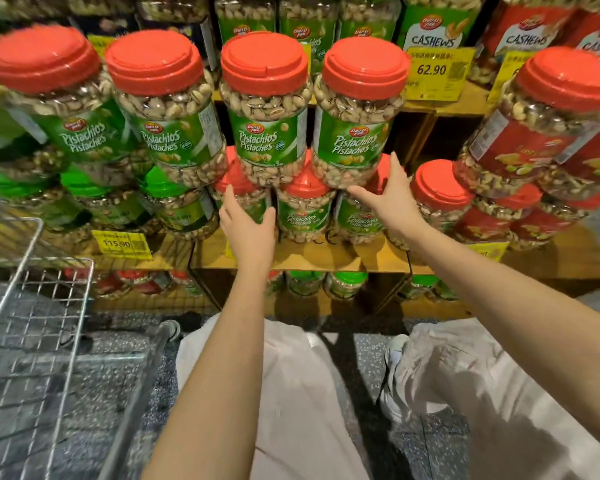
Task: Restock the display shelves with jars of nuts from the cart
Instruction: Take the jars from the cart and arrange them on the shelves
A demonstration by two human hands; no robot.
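below the pistachio jar [354, 140], you are spreading fingers, left hand [248, 225] and right hand [394, 199]; likely heavy, stiff, slick: clasp its sides.

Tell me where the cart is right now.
Head view, lower left: the wire cart sits left of the person's left arm, just below the yellow 115.90 price tag.

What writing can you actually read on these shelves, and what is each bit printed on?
"Pistachios Pistaches": green jar label
"Dan-D pak": red logo on that label
"CASHEWS": cashew jar, top right
"62.90": upper price tag
"115.90": lower price tag
Too blurred: red jar label, the tags' small print.
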